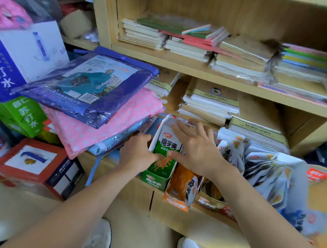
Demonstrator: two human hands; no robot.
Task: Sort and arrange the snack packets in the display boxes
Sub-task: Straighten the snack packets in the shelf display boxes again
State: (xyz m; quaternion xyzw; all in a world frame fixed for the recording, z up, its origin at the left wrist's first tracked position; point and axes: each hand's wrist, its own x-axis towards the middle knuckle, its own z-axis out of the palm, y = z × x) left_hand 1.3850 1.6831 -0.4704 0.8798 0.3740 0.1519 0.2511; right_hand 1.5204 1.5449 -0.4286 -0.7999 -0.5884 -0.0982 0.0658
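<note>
Left forearm (69, 214), right forearm (258, 213) bare; left shoe (96, 239), right shoe (187, 246) white.

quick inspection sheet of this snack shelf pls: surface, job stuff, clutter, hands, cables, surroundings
surface: wooden ledge at the foot of the shelf unit, carrying the display boxes side by side
job's things: green box between both hands; orange box right of it, packets inside; white packets fanned loosely further right
clutter: bagged raincoat packs stacked on the left, overhanging towards the green box; water cartons and red box beyond
hands: left hand grips the green box's left side; right hand open, fingers spread, thumb on its front
cables: nothing seen
surroundings: notebook stacks on the shelves above; white shoes on the floor
</note>
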